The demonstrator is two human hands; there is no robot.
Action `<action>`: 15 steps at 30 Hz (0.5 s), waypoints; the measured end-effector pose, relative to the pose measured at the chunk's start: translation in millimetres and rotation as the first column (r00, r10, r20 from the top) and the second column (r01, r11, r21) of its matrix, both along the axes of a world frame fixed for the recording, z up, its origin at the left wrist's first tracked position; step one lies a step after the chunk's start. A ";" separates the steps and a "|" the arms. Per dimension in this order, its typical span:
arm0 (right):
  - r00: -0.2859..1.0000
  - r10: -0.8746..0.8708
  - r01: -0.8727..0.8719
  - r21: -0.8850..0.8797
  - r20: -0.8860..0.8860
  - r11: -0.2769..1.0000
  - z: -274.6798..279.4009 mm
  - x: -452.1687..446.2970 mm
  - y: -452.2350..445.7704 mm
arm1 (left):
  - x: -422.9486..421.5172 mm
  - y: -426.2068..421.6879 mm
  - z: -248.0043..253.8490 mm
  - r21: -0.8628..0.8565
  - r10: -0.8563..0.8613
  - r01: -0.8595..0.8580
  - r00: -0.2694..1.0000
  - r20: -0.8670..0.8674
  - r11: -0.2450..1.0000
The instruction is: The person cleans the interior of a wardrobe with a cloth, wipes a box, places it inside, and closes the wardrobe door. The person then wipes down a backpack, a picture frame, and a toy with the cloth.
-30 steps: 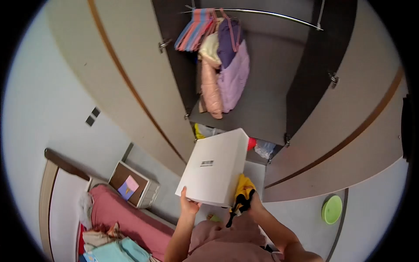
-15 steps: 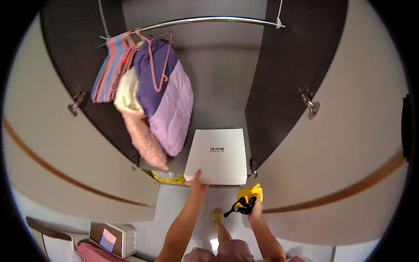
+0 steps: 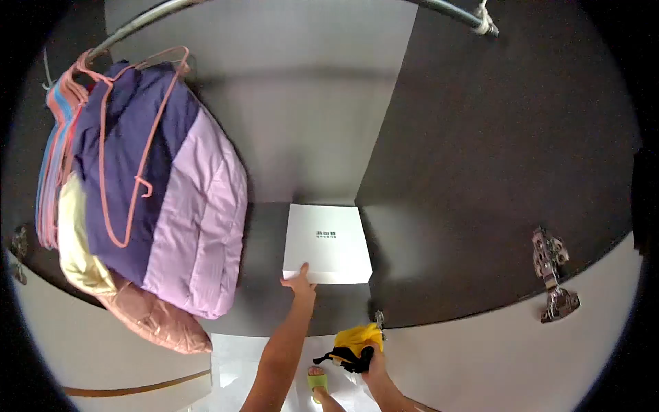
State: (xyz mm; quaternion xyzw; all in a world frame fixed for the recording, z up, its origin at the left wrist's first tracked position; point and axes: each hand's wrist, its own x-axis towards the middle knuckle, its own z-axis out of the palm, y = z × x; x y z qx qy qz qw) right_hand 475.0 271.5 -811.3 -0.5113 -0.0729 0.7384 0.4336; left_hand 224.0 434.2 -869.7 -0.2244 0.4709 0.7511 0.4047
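Note:
A white box with small dark lettering lies on the wardrobe's grey floor panel, near the back and the right side wall. My left hand is at the box's front left corner, its thumb on the front edge; the other fingers are mostly hidden. Lower and to the right, outside the wardrobe's front edge, my right hand is closed on a yellow and black cloth item.
Purple and lilac jacket, a pink puffy garment and pink and blue hangers hang at left from a metal rail. A metal hinge juts at right. A foot in a green slipper is below.
The view has moved closer into the wardrobe. The box, earlier held in front of it, now rests inside with my left hand at its corner. My right hand still holds the yellow and black cloth.

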 end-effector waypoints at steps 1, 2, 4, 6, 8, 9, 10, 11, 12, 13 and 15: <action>1.000 0.005 -0.005 -0.019 0.008 1.000 9.0 -1.5 -0.6 | -1.7 6.4 -9.9 0.089 0.005 -0.001 0.999 -0.051 0.996; 1.000 0.009 -0.008 -0.062 0.020 0.998 14.0 -3.3 0.0 | 0.7 8.7 -26.6 0.064 -0.007 0.009 0.999 -0.040 0.998; 0.999 -0.006 0.007 -0.044 0.033 0.999 8.7 -3.3 -1.5 | 1.9 7.9 -22.2 0.120 -0.049 0.063 0.992 -0.116 0.991; 0.997 -0.057 0.054 -0.075 -0.046 0.996 -2.2 -3.5 -2.1 | 2.2 13.9 -25.0 0.150 -0.031 0.044 0.996 -0.089 0.988; 1.000 0.006 -0.003 -0.124 0.019 0.992 7.1 -3.8 1.4 | 3.9 22.7 -34.8 0.169 -0.014 0.023 0.998 -0.055 0.985; 0.995 0.075 -0.064 -0.157 0.070 0.985 14.3 -6.4 3.8 | 2.4 27.2 -38.3 0.134 -0.019 0.022 1.000 -0.024 0.991; 0.995 0.075 -0.064 -0.156 0.071 0.986 10.5 -5.7 4.5 | 1.9 33.2 -46.4 0.101 -0.027 0.026 1.000 0.009 0.995; 0.994 0.074 -0.061 -0.156 0.080 0.986 2.7 -4.2 4.2 | -0.3 35.4 -54.2 0.103 -0.028 0.028 1.000 0.007 0.994; 0.993 0.074 -0.058 -0.160 0.092 0.985 -0.9 -3.0 2.6 | -4.7 31.5 -75.6 0.135 -0.092 0.087 0.995 0.036 0.987; 0.993 0.073 -0.058 -0.158 0.089 0.986 2.8 -4.6 4.3 | -10.5 29.0 -98.2 0.171 -0.157 0.145 0.986 0.059 0.975; 0.992 0.074 -0.071 -0.033 0.098 0.997 17.2 -10.2 5.4 | -22.4 23.4 -154.2 0.251 -0.211 0.196 0.977 0.038 0.948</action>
